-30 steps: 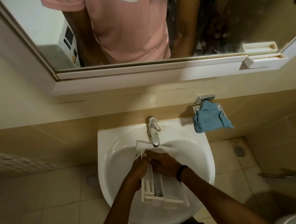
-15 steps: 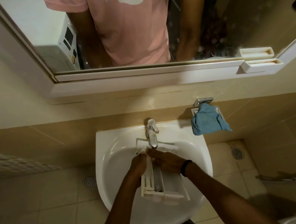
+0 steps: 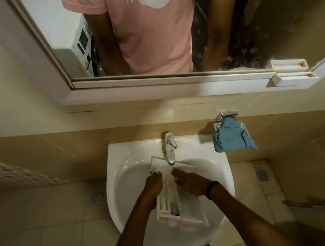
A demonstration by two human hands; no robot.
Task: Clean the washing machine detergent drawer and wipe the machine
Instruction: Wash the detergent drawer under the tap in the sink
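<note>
drawer (image 3: 186, 208) in sink (image 3: 124, 187) under tap (image 3: 169, 148), left hand (image 3: 153, 186) gripping its 9 o'clock edge, right hand (image 3: 188, 182) flat inside, cloth (image 3: 231, 138) 2 o'clock

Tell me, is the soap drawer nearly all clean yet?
Maybe halfway. Done: the detergent drawer is out and lying in the sink. Now: the left hand holds it under the tap while the right hand presses on it. Left: wiping the washing machine, seen in the mirror; the blue cloth hangs nearby.
</note>
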